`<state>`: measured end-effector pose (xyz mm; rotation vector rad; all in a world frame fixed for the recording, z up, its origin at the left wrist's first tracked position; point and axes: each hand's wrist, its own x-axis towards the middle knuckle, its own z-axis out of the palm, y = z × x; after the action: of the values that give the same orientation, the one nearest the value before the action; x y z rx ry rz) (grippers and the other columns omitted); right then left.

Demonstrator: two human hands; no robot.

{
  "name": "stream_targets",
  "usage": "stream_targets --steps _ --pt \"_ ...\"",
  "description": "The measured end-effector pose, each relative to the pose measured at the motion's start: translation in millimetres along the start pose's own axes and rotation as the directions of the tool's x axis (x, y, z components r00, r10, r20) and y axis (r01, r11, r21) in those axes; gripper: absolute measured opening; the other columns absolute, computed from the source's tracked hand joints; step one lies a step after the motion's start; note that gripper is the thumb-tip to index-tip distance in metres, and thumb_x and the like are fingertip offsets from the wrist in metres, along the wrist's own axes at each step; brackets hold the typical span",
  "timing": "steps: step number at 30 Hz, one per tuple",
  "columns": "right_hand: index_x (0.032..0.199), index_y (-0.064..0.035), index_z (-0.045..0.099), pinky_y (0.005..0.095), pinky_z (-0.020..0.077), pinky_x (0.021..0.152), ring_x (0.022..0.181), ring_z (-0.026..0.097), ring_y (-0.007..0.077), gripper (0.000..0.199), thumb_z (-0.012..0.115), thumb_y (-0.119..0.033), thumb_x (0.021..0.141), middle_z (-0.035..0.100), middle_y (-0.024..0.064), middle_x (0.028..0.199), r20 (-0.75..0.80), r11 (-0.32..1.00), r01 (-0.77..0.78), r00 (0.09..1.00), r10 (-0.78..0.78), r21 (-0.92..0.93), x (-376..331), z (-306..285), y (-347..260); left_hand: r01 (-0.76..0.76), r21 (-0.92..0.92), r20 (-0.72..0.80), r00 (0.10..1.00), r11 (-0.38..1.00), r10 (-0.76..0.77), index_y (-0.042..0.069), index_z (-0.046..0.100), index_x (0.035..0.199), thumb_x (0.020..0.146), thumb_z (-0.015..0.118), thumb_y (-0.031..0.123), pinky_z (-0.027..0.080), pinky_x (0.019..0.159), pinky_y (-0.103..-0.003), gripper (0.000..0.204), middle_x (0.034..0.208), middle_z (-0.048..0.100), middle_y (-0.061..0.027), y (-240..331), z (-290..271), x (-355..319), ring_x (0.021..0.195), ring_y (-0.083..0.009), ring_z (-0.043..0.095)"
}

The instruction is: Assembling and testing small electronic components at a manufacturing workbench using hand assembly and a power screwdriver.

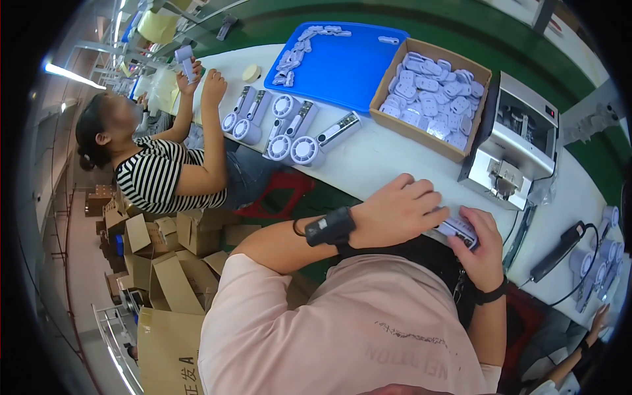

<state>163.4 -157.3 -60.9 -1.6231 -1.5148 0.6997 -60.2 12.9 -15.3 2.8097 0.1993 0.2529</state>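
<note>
At the table's near edge, in front of my body, I hold a pale lilac handheld fan point(459, 232) whose handle lies open on one side with dark inner parts showing. My right hand point(484, 250) wraps its right end, thumb and fingers on either side. The curled fingers of my left hand point(406, 205) press on its left end and cover much of it. Nearby stands a cardboard box point(421, 136) filled with loose lilac handle covers point(431, 92). Several more fans point(306, 150) with open handles lie to the left.
A blue tray point(349, 69) bears rows of small parts. Right of the box stands a metal screw feeder point(517, 125). An electric screwdriver point(558, 252) with a cord lies at right, beside more fans point(596, 263). A co-worker point(174, 164) at left holds a fan; another's hand point(599, 322) shows lower right.
</note>
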Motion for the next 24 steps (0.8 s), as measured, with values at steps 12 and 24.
stream_targets --steps 12,24 --pt "0.133 0.0037 0.068 0.0385 0.0512 0.1 0.118 0.064 0.0315 0.053 0.08 -0.02 0.087 0.067 0.0177 0.132 -0.016 0.978 -0.076 0.997 0.081 0.196 11.7 -5.2 0.9 0.889 0.218 -0.709 0.428 0.403 -0.56 0.0 0.074 0.121 0.091 0.073 0.022 0.058 0.089 -0.052 0.037 0.107 0.074 -0.0232 -255.1 -156.8 -165.9 0.099 -0.0422 0.072" --pt "0.125 -0.0027 0.071 0.0443 0.0525 0.105 0.12 0.064 0.0373 0.043 0.085 -0.024 0.091 0.069 0.0166 0.129 -0.143 1.0 0.009 0.99 -0.01 -0.008 1.9 -9.9 -2.8 0.305 0.923 0.073 0.46 0.235 -0.885 0.005 0.076 0.114 0.108 0.049 0.021 0.063 0.075 -0.055 0.031 0.102 0.079 -0.0237 -509.9 -169.6 -357.7 0.094 -0.0448 0.078"
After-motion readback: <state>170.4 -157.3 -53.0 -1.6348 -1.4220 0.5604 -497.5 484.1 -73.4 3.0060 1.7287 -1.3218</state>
